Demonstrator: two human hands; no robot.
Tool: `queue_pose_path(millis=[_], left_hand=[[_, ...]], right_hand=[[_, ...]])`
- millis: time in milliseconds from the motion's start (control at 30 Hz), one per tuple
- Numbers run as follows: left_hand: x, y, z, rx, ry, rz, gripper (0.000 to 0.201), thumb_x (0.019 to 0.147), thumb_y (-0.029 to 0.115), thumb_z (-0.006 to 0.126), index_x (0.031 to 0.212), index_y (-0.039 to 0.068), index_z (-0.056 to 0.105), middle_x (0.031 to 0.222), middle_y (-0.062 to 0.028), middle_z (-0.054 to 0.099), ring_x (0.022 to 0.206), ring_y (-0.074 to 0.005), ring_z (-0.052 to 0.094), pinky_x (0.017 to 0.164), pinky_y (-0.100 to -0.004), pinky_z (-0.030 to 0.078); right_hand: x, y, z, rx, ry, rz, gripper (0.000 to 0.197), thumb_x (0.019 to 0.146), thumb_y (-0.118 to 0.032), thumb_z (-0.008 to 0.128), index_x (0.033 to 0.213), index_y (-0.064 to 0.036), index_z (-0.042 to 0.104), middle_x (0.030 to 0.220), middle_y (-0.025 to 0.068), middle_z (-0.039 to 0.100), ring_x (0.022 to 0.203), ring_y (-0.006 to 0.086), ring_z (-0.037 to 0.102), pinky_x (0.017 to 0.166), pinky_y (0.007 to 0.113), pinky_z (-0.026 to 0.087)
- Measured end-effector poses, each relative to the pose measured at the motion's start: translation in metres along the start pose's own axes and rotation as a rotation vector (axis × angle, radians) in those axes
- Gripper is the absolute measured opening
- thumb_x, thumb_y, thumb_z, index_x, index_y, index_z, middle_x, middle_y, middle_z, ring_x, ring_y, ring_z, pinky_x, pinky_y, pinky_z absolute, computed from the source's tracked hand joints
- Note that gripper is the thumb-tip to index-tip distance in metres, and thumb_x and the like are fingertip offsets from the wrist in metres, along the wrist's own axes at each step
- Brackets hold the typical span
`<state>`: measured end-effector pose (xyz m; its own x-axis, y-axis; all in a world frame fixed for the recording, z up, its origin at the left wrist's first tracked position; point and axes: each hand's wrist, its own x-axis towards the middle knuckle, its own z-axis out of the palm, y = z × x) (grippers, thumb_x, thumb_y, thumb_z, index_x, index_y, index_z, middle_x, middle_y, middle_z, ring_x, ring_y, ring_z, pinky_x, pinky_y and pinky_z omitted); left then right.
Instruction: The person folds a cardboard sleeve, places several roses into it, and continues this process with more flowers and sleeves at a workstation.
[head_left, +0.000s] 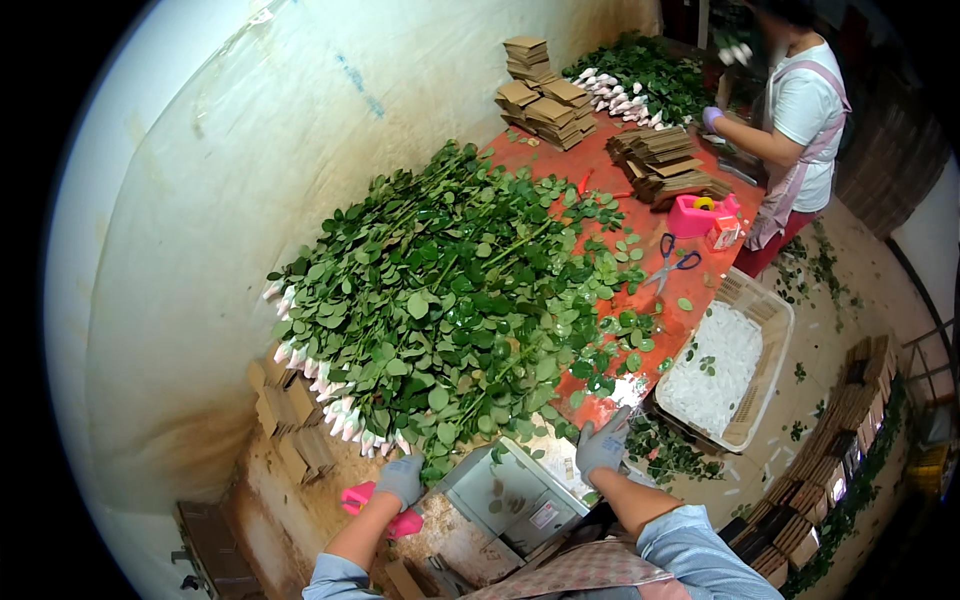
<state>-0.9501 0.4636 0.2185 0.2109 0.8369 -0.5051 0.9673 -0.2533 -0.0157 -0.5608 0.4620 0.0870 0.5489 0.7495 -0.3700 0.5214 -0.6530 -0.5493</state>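
Note:
A large heap of leafy rose stems (450, 290) covers the near part of the red table, its pale pink, sleeved buds (345, 418) pointing left. My left hand (401, 478), in a grey glove, is at the heap's near edge, its fingers closed around the end of one sleeved rose. Beside that wrist is a pink tape dispenser (405, 523). My right hand (603, 448), also gloved, rests at the table's near right edge with fingers apart and nothing visible in them. Between my hands sits a grey metal box (515, 493), with a few leaves on it.
Scissors (668, 263) and another pink tape dispenser (695, 214) lie on the red table (690, 285). Folded cardboard (548, 105) is stacked farther back. A crate (785, 330) of white pieces stands right. Across the table, a co-worker (800, 130) handles flowers. Cardboard pieces (290, 425) lie left.

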Motion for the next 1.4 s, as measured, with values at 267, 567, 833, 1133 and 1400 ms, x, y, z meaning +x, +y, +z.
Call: queue_pose_path(millis=[267,567,833,1133,1400], left_hand=[[-0.013,-0.006,-0.081,0.035,0.404,0.024,0.052,0.070,0.013,0.074,0.119,0.004,0.058,0.107,-0.0190,0.062,0.101,-0.0374,0.062,0.084,-0.0450,0.052],[0.116,-0.004,-0.115,0.165,0.760,-0.252,0.079,0.069,0.020,0.078,0.140,0.004,0.048,0.132,-0.0163,0.054,0.123,-0.0360,0.051,0.106,-0.0488,0.038],[0.168,0.004,-0.088,0.284,0.587,-0.193,0.059,0.079,0.014,0.062,0.137,0.005,0.053,0.115,-0.0113,0.063,0.109,-0.0277,0.057,0.097,-0.0420,0.040],[0.056,0.062,-0.033,-0.149,0.332,0.020,0.060,0.080,0.019,0.070,0.135,0.004,0.051,0.115,-0.0198,0.065,0.101,-0.0377,0.065,0.087,-0.0462,0.051],[-0.035,0.062,-0.083,-0.295,0.220,0.021,0.059,0.075,0.018,0.078,0.130,0.012,0.059,0.121,-0.0163,0.065,0.110,-0.0367,0.064,0.093,-0.0436,0.051]], right_hand=[[-0.003,-0.003,-0.003,0.020,0.020,-0.016,0.087,0.100,-0.036,0.049,0.158,0.0042,-0.003,0.152,0.0399,0.024,0.138,0.0491,0.038,0.114,0.047,0.036],[-0.008,-0.007,-0.004,-0.003,0.029,-0.035,0.085,0.100,-0.034,0.048,0.158,0.0018,-0.004,0.149,0.0390,0.027,0.131,0.0495,0.046,0.107,0.049,0.042],[-0.006,-0.008,-0.005,-0.031,0.019,-0.004,0.088,0.100,-0.035,0.048,0.157,0.0044,-0.005,0.148,0.0402,0.029,0.130,0.0487,0.047,0.109,0.050,0.040],[-0.009,-0.012,-0.013,0.050,-0.031,0.003,0.088,0.099,-0.034,0.050,0.157,0.0068,-0.002,0.152,0.0406,0.024,0.140,0.0508,0.034,0.116,0.048,0.032],[0.018,0.049,0.037,-0.378,-0.301,-0.257,0.082,0.096,-0.028,0.052,0.154,0.0119,0.011,0.154,0.0399,0.023,0.141,0.0484,0.033,0.120,0.045,0.025]])
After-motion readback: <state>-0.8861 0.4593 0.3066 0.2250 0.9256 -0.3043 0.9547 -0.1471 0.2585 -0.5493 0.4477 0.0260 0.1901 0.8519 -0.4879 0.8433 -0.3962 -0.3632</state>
